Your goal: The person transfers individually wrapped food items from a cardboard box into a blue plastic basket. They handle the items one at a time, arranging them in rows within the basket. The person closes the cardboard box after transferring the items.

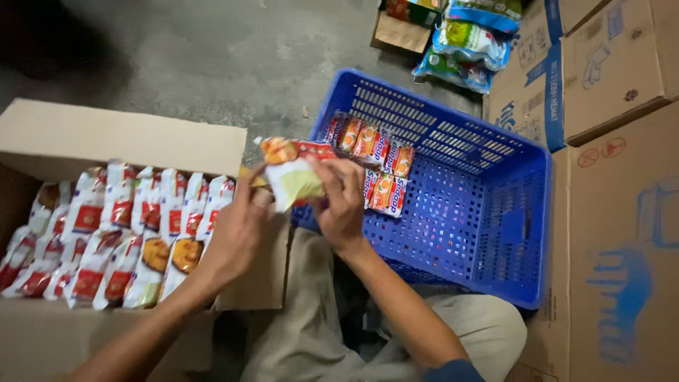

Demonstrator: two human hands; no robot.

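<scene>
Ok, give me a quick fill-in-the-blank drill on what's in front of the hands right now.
1. Both the left hand and the right hand hold one noodle packet above the ____ of the crate.
2. The plastic crate is coloured ____.
3. The cardboard box full of packets lies to the person's ____.
4. The packets in the crate lie by its ____ wall.

Missing: near edge; blue; left; far

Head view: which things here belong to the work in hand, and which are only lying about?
In use:
- left hand and right hand, both holding a stack of red-and-white noodle packets
- open brown cardboard box filled with more packets
- blue plastic crate with a few packets inside

Lying about:
- closed printed cardboard cartons
- green and blue snack bags
</scene>
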